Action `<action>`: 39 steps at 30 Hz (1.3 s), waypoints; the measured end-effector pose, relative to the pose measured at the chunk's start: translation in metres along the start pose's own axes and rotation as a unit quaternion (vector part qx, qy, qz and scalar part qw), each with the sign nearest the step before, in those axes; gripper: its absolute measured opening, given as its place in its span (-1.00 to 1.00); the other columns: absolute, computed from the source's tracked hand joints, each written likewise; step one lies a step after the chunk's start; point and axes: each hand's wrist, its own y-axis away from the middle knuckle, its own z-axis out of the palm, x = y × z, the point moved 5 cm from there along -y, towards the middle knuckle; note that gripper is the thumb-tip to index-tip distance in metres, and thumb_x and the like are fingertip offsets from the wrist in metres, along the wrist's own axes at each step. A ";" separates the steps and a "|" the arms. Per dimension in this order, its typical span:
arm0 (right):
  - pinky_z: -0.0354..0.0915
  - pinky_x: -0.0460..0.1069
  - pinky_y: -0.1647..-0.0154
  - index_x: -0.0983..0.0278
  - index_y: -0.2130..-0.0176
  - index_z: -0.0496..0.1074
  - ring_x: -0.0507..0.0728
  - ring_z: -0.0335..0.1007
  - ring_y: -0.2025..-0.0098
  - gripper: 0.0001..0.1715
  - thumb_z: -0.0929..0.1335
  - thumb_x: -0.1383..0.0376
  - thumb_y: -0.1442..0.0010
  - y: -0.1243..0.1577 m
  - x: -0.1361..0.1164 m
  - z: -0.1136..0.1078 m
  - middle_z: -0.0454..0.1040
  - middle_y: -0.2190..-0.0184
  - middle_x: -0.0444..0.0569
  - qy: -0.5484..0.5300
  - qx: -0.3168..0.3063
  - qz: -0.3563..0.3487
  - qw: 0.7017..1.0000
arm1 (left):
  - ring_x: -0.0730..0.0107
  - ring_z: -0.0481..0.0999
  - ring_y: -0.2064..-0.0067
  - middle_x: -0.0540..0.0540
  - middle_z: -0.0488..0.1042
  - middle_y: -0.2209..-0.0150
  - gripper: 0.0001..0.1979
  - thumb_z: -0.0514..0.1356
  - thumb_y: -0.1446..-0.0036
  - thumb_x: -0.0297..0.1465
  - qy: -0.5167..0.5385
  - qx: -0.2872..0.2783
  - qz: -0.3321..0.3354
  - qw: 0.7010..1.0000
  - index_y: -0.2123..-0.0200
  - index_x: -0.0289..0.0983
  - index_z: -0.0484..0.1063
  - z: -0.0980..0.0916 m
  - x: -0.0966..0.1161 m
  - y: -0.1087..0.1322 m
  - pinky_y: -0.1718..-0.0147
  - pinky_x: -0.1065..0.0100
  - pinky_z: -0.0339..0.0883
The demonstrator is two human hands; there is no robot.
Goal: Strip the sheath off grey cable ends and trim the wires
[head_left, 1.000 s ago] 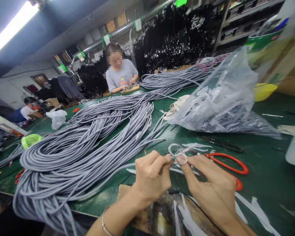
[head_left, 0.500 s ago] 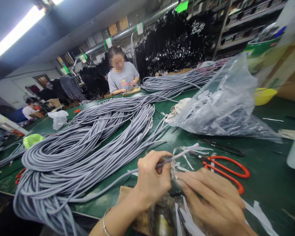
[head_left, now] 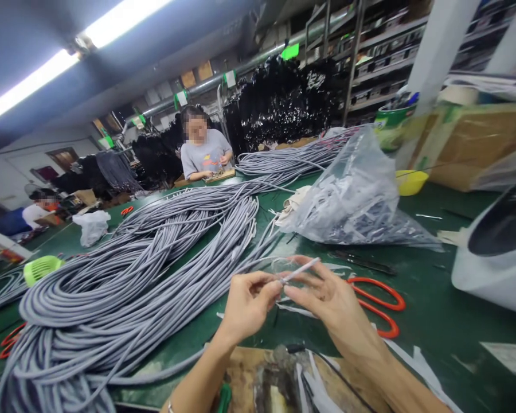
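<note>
My left hand (head_left: 251, 304) is closed, thumb and forefinger pinching a grey cable near its pale end (head_left: 307, 266). Close beside it, my right hand (head_left: 333, 295) has its thumb against the cable, with the other fingers curled behind the end. A thin clear strand loops above the fingertips; which hand holds it is hard to see. Under my forearms lies a worn wooden board (head_left: 243, 367), with white strips (head_left: 316, 384) and a black cord on it. Red-handled scissors (head_left: 380, 307) lie just right of my right hand, partly covered by it.
A large heap of coiled grey cables (head_left: 124, 287) covers the left of the green table (head_left: 438, 310). A clear bag of white scraps (head_left: 348, 201), dark tweezers-like tool (head_left: 365, 262), yellow bowl (head_left: 411, 182) and white container (head_left: 494, 258) stand right. A co-worker (head_left: 206, 149) sits across.
Both hands have lifted away from the board and now meet at the cable's end. My right hand has turned, fingers behind the cable. The view has swung right, showing more of the white container.
</note>
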 end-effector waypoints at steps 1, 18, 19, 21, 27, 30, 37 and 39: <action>0.38 -0.07 0.48 0.23 0.12 0.31 0.09 0.47 0.43 -0.39 0.47 0.09 0.14 0.001 0.001 0.000 0.54 0.40 -0.02 -0.013 -0.004 0.000 1.000 | 0.60 0.10 0.66 0.05 0.22 0.69 -0.61 0.21 0.07 -0.11 -0.007 -0.003 0.000 1.000 0.57 -0.38 0.41 0.000 0.000 0.001 0.67 0.49 -0.05; 0.33 -0.20 0.48 0.22 0.33 0.38 -0.03 0.41 0.50 -0.57 0.53 0.27 0.25 0.016 -0.012 -0.002 0.49 0.54 -0.17 -0.116 0.105 -0.043 0.987 | 0.68 0.07 0.69 0.10 0.20 0.68 -0.52 0.21 0.12 0.00 0.072 -0.022 -0.037 0.997 0.58 -0.33 0.25 0.015 -0.008 0.000 0.72 0.54 -0.08; 0.32 -0.21 0.49 0.21 0.30 0.36 -0.05 0.40 0.52 -0.56 0.52 0.26 0.21 0.017 -0.012 -0.001 0.48 0.55 -0.18 -0.123 0.088 -0.044 0.988 | 0.70 0.06 0.70 0.11 0.19 0.69 -0.52 0.23 0.13 0.01 0.082 -0.012 -0.039 0.996 0.57 -0.33 0.25 0.014 -0.009 -0.002 0.73 0.54 -0.11; 0.29 -0.22 0.51 0.19 0.26 0.32 -0.07 0.37 0.55 -0.54 0.51 0.27 0.17 0.017 -0.013 0.000 0.48 0.55 -0.19 -0.121 0.065 -0.042 0.990 | 0.72 0.02 0.72 0.13 0.19 0.68 -0.51 0.25 0.18 0.00 0.108 0.011 -0.043 0.993 0.51 -0.35 0.30 0.010 -0.011 -0.004 0.74 0.55 -0.16; 0.32 -0.21 0.50 0.22 0.38 0.29 -0.02 0.41 0.53 -0.45 0.56 0.18 0.36 0.016 -0.014 -0.008 0.50 0.58 -0.14 -0.108 0.127 0.015 0.986 | 0.78 0.03 0.73 0.10 0.27 0.61 -0.55 0.35 0.24 -0.15 0.145 0.064 -0.051 0.986 0.36 -0.40 0.46 0.002 -0.011 -0.006 0.76 0.57 -0.18; 0.32 -0.20 0.52 0.24 0.41 0.30 -0.02 0.41 0.54 -0.42 0.57 0.18 0.44 0.016 -0.013 -0.009 0.50 0.60 -0.13 -0.097 0.138 0.043 0.985 | 0.73 0.11 0.71 0.11 0.23 0.69 -0.66 0.36 0.27 -0.23 0.159 0.105 -0.047 0.980 0.49 -0.42 0.51 -0.001 -0.009 -0.006 0.76 0.59 -0.11; 0.31 -0.16 0.59 0.28 0.49 0.36 0.02 0.40 0.55 -0.47 0.56 0.15 0.50 0.013 -0.008 -0.011 0.47 0.61 -0.09 -0.050 0.143 0.072 0.986 | 0.54 0.34 0.72 -0.04 0.40 0.67 -0.62 0.36 0.39 -0.19 0.215 0.141 -0.108 0.960 0.63 -0.41 0.39 -0.001 -0.015 -0.007 0.81 0.57 0.10; 0.32 -0.15 0.58 0.29 0.52 0.37 0.02 0.39 0.55 -0.50 0.55 0.15 0.49 0.012 -0.007 -0.012 0.46 0.60 -0.09 -0.032 0.138 0.067 0.988 | 0.57 0.29 0.77 0.00 0.38 0.68 -0.57 0.33 0.35 -0.12 0.196 0.137 -0.088 0.967 0.63 -0.36 0.30 -0.001 -0.016 -0.007 0.84 0.57 0.05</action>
